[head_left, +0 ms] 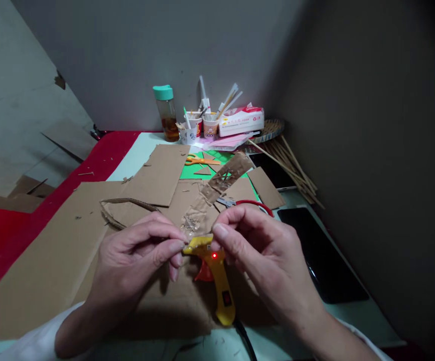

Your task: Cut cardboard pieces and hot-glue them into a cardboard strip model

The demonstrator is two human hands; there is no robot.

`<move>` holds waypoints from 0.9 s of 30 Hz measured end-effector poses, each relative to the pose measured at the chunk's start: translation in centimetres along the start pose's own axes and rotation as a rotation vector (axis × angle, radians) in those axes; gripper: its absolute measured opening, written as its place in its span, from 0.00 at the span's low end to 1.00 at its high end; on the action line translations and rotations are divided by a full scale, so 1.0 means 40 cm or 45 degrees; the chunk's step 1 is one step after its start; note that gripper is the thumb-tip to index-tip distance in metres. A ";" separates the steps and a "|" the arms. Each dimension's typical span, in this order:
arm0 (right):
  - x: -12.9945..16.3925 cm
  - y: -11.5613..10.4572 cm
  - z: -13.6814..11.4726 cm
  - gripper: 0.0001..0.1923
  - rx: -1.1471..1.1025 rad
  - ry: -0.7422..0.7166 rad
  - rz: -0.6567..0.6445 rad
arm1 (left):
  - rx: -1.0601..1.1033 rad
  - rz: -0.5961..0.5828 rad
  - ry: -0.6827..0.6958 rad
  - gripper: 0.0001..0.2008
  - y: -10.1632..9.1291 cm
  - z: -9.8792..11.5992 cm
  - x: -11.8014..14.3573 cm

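Observation:
A yellow hot glue gun (223, 281) with a red trigger and a lit red light lies on the cardboard, its black cord running toward me. Over its nozzle end, my left hand (130, 260) is closed in a pinch. My right hand (264, 250) pinches too, just above the gun's rear top, thumb against forefinger. Whatever sits between the fingertips is too small to make out. Beyond the hands lies a strip of clear tape (194, 218) with small bits stuck on it. Red-handled scissors (255, 203) are partly hidden behind my right hand.
Cardboard sheets (51, 250) cover the left and middle. Orange scissors (198, 160) rest on a green mat (187, 173). A black tablet (322, 255) and wooden sticks (292, 168) lie right. Along the wall stand a bottle (167, 115), paper cups (210, 128) and a tissue pack (242, 122).

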State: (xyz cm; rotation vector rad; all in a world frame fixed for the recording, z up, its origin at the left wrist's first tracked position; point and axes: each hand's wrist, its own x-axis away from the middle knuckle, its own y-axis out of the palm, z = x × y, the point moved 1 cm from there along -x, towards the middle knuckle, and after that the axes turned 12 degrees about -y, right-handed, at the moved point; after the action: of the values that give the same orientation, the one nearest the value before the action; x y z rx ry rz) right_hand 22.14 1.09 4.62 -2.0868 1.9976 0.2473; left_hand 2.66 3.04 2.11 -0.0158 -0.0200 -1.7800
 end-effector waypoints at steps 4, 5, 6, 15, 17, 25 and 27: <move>-0.004 0.003 0.009 0.07 -0.190 0.077 0.031 | 0.076 0.010 -0.029 0.11 0.007 -0.004 0.005; -0.005 0.005 0.011 0.07 -0.216 0.082 0.039 | 0.098 0.018 -0.035 0.11 0.009 -0.004 0.006; -0.008 0.006 0.012 0.07 -0.230 0.084 0.047 | 0.115 0.024 -0.032 0.12 0.011 -0.005 0.007; -0.013 0.023 0.000 0.05 -0.273 0.049 0.110 | 0.240 0.069 -0.047 0.12 0.016 -0.007 0.011; -0.011 0.025 0.001 0.05 -0.262 0.054 0.102 | 0.274 0.033 -0.108 0.13 0.018 -0.009 0.008; 0.005 0.040 0.012 0.05 0.028 -0.105 0.128 | 0.220 0.011 -0.275 0.12 0.031 -0.004 0.005; 0.009 0.041 0.015 0.06 0.161 -0.184 0.151 | 0.180 0.012 -0.305 0.14 0.034 0.000 0.008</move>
State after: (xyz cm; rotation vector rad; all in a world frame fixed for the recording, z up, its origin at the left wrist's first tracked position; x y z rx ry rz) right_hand 20.53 0.84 3.87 -1.8238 1.9986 0.2773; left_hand 3.92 2.43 2.14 -0.1268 -0.3181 -1.7545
